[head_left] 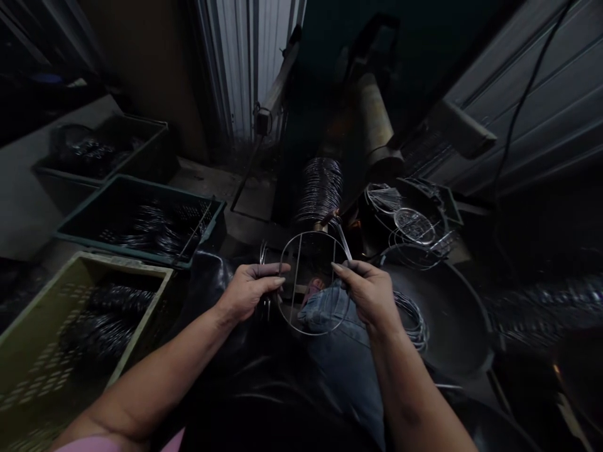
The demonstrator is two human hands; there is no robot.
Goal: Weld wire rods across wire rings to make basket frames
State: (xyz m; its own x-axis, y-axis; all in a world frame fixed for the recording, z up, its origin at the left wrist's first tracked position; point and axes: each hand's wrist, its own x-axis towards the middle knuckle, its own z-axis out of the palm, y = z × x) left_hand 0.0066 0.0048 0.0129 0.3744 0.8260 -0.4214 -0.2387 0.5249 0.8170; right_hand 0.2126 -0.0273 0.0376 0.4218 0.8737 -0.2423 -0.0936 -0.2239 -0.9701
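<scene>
A round wire rack (311, 282), a metal ring with two or three straight cross wires, hangs over my lap between both hands. My left hand (249, 290) pinches its left rim with closed fingers. On the right rim, my right hand (370, 292) is closed too, and a thin metal rod (342, 238) sticks up from that grip. Just beyond the rack stands a stack of wire rings (320, 188) on a machine.
Three plastic crates (141, 220) with dark wire parts line the left side. A dark round basin (452, 320) sits at my right with loose wire rings (412, 320) on its rim. Finished wire racks (409, 223) lie in a bin behind it. Corrugated walls close the back.
</scene>
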